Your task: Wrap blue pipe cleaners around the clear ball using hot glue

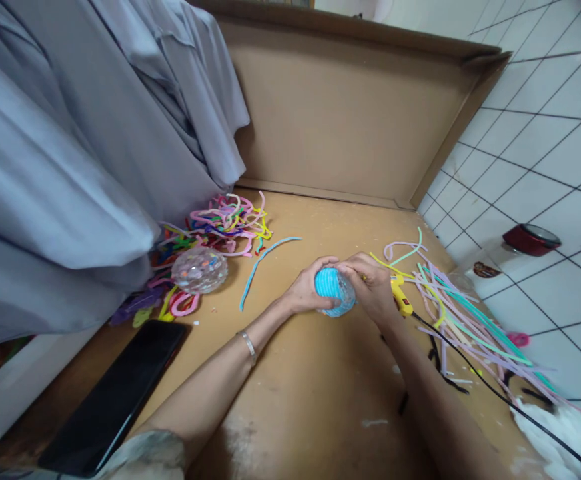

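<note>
A clear ball (349,293) is partly wrapped in rows of bright blue pipe cleaner (326,283). My left hand (304,288) is closed around its left side, fingers over the top and thumb low on the front. At the ball's upper right, my right hand (370,283) has its fingers pinched together against the edge. What lies between those fingertips is hidden. Just right of that hand is a yellow glue gun (401,298) with a black cord, its front part covered by the hand. A loose blue pipe cleaner (256,267) lies on the table to the left.
Another clear ball (199,270) sits beside a tangle of coloured pipe cleaners (230,223). Near it lies a black phone (120,393). More pipe cleaners (470,327) spread along the right, by a red-lidded clear container (500,260). Cardboard (340,113) stands behind; grey cloth (95,167) hangs left.
</note>
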`<state>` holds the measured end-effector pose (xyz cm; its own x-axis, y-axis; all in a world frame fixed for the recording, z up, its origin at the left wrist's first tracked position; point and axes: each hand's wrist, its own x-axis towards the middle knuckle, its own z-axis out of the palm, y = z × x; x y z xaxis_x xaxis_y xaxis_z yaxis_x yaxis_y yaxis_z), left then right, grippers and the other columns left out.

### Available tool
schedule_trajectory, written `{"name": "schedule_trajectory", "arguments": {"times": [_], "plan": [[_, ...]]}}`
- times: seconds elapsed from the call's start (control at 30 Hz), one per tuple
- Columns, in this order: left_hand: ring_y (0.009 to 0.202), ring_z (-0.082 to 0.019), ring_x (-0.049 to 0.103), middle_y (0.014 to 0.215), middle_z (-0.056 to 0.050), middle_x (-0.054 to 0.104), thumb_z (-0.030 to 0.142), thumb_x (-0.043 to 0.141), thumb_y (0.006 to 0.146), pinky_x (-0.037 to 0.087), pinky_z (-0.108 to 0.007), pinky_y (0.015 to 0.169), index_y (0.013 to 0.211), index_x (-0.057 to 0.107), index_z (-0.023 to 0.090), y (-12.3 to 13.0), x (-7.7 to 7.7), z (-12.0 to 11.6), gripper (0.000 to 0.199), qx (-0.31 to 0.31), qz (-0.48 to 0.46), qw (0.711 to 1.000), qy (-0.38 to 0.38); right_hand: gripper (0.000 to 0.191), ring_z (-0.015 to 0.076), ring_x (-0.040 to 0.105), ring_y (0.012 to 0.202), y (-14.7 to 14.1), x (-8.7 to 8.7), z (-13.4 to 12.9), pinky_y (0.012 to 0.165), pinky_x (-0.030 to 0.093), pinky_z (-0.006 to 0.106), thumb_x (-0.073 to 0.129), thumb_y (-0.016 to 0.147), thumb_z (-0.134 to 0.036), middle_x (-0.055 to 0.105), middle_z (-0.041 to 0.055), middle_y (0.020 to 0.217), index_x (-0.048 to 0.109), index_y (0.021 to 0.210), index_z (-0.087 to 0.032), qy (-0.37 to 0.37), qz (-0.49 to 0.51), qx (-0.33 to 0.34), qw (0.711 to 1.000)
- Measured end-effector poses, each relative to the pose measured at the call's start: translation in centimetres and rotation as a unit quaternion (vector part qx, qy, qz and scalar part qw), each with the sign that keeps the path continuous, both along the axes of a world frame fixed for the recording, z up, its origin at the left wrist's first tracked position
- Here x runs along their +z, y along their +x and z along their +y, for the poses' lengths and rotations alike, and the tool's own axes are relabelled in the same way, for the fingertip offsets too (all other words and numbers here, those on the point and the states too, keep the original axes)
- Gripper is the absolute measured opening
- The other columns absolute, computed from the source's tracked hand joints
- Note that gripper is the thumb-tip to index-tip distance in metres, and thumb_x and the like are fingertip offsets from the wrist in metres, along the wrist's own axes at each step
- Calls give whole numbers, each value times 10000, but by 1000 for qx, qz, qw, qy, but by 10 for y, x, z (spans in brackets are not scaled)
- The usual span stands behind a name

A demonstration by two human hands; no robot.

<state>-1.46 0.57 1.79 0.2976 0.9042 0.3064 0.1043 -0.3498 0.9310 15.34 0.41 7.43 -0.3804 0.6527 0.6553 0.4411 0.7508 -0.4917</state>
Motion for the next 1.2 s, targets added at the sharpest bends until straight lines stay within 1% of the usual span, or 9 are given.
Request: {"name": "schedule_trajectory", "arguments": {"times": [0.07, 0.17, 0.37, 0.6, 0.8, 1.0, 1.07, 1.13, 1.2], "plan": [[1197, -293, 546, 1282, -88, 586, 202, 781, 504, 429, -422, 1044, 1277, 480, 186, 0, -2, 1, 830, -1, -4, 1000, 6, 164, 158, 617, 781, 0, -3, 2, 711, 476, 277, 569, 910, -293, 674, 33, 813, 708, 910, -207, 12, -14, 2, 1000], [1187, -289, 547, 1277, -91, 585, 224, 777, 512, 433, -414, 1036, 1278, 478, 180, -1, -3, 2, 824, -3, -6, 1000, 9, 177, 178, 621, 818, 2, -9, 6, 739, 494, 299, 603, 891, -316, 682, 55, 856, 701, 974, -195, 33, -43, 6, 999], [1166, -278, 552, 1259, -91, 588, 228, 759, 510, 431, -405, 1032, 1283, 466, 170, -2, -3, 1, 829, -15, -16, 1000, 12, 248, 205, 615, 876, 5, -15, 10, 797, 505, 346, 494, 947, -328, 680, 85, 929, 688, 1035, -201, 43, -102, 12, 994], [1195, -280, 539, 1263, -90, 588, 261, 781, 523, 410, -417, 1053, 1288, 472, 183, -2, -5, 2, 829, -13, -19, 1000, 11, 305, 218, 594, 882, 8, -19, 17, 811, 499, 364, 456, 960, -346, 665, 100, 931, 676, 1090, -179, 61, -146, -2, 987], [1176, -276, 552, 1229, -83, 606, 244, 775, 504, 415, -405, 1051, 1285, 468, 174, 0, 1, -2, 842, -8, -4, 1000, 3, 312, 220, 584, 852, 8, -23, 15, 780, 485, 356, 398, 967, -265, 660, 107, 896, 693, 994, -167, 72, -152, -16, 986], [1181, -285, 549, 1261, -93, 592, 227, 776, 499, 417, -416, 1051, 1273, 475, 167, 0, 1, -1, 833, -7, -4, 1000, 3, 315, 215, 583, 835, 2, -26, 12, 781, 482, 355, 392, 961, -251, 656, 102, 850, 696, 979, -172, 56, -143, -46, 987], [1190, -286, 546, 1270, -97, 590, 236, 782, 505, 415, -418, 1056, 1273, 478, 171, -1, -1, 0, 828, -11, -12, 1000, 5, 298, 214, 594, 867, 1, -24, 12, 808, 483, 356, 416, 961, -288, 670, 103, 892, 687, 1016, -178, 48, -132, -43, 989], [1196, -286, 546, 1273, -106, 589, 272, 801, 513, 418, -416, 1054, 1277, 475, 173, -2, -5, 2, 836, -17, -32, 999, -3, 298, 224, 605, 939, 7, -21, 13, 850, 483, 370, 467, 944, -350, 681, 113, 992, 663, 1089, -180, 45, -116, -33, 992], [1196, -283, 552, 1276, -119, 586, 318, 822, 514, 428, -409, 1043, 1297, 447, 172, -3, -9, 4, 881, -22, -67, 997, -20, 355, 241, 607, 1004, 20, -18, 15, 883, 479, 395, 522, 909, -415, 675, 126, 1076, 635, 1147, -177, 38, -92, -54, 994]]}}
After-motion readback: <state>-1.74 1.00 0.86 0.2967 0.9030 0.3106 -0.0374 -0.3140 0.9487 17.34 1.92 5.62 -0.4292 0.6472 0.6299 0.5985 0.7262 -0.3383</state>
